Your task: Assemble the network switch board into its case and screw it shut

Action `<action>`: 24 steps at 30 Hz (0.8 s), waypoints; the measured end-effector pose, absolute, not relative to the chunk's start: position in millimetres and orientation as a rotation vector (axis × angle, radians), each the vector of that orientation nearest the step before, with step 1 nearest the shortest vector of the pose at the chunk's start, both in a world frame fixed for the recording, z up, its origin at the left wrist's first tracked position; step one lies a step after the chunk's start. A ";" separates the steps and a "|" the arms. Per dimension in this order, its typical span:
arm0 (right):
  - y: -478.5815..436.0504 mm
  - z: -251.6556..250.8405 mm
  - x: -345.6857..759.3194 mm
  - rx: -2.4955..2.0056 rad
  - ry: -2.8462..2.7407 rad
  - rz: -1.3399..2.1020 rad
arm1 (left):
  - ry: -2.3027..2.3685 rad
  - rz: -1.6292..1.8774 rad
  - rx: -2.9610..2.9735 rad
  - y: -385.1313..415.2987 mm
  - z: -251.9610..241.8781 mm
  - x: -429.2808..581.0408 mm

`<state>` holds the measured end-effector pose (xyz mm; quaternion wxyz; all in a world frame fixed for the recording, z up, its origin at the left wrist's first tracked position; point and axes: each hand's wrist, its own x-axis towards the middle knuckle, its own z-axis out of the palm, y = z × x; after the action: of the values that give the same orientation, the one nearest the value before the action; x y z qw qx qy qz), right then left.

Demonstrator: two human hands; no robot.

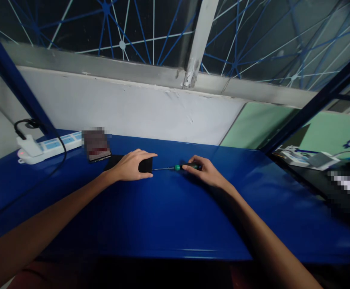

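My left hand (132, 165) lies over a flat black rectangular object (145, 165), its thumb along the near edge and its fingers along the far edge. What kind of object it is, I cannot tell. My right hand (203, 170) is closed around the dark handle of a screwdriver (177, 167) with a green collar. The thin metal shaft points left, nearly level with the table. Its tip is at the right end of the black object; whether it touches is too small to tell.
The blue table (175, 216) runs to a white wall. At the left back, a white power strip (53, 147) has a plug in it, and a black cable (63, 160) trails forward. Beside it sits a blurred-out device (98, 146). A blue frame post (298, 112) rises at right.
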<state>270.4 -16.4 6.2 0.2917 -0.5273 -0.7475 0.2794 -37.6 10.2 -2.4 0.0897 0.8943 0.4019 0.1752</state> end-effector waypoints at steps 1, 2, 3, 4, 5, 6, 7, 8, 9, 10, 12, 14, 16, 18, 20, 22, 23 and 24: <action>-17.7 8.1 269.0 -1.438 -2.023 0.693 | 1.197 0.518 2.659 10.1 -2.2 -37.5; -19.2 10.0 267.3 -1.473 -2.056 0.647 | 1.199 0.516 2.659 10.0 -1.9 -37.4; -20.8 11.6 265.6 -1.506 -2.082 0.606 | 1.202 0.512 2.659 9.9 -1.7 -37.3; -22.0 12.7 264.2 -1.526 -2.099 0.573 | 1.204 0.509 2.659 9.9 -1.6 -37.3; -22.9 13.2 263.4 -1.530 -2.103 0.550 | 1.205 0.507 2.659 9.8 -1.6 -37.3; -23.2 13.0 263.1 -1.518 -2.097 0.539 | 1.206 0.506 2.659 9.8 -1.6 -37.3; -23.0 12.2 263.5 -1.495 -2.083 0.544 | 1.206 0.506 2.659 9.8 -1.7 -37.3; -22.4 11.1 264.4 -1.463 -2.065 0.565 | 1.206 0.507 2.659 9.8 -1.8 -37.4; -21.4 9.9 265.6 -1.430 -2.045 0.596 | 1.204 0.508 2.660 9.8 -1.8 -37.4; -20.4 8.9 266.8 -1.402 -2.027 0.626 | 1.202 0.511 2.659 9.8 -1.9 -37.4; -18.9 8.0 268.3 -1.380 -2.009 0.662 | 1.199 0.507 2.657 9.8 -1.9 -37.4; -19.1 9.2 267.7 -1.406 -2.025 0.637 | 1.201 0.499 2.653 9.8 -1.9 -37.4; -20.8 11.5 265.2 -1.456 -2.065 0.595 | 1.203 0.494 2.652 9.9 -1.9 -37.4; -23.0 13.4 262.3 -1.484 -2.092 0.586 | 1.198 0.495 2.656 10.0 -2.0 -37.5; -24.4 13.5 260.5 -1.477 -2.078 0.611 | 1.196 0.495 2.659 10.2 -2.0 -37.6; -23.9 11.1 261.0 -1.444 -2.038 0.651 | 1.197 0.494 2.662 10.2 -2.0 -37.5; -22.8 9.1 262.0 -1.423 -2.018 0.675 | 1.197 0.495 2.666 10.2 -2.0 -37.4; -21.3 6.8 263.4 -1.401 -2.005 0.695 | 1.196 0.498 2.672 10.3 -2.0 -37.2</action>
<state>263.4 -21.3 6.8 0.2948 -0.5264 -0.7534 0.2613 -37.2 10.3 -2.0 0.0861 0.8965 0.4013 0.1671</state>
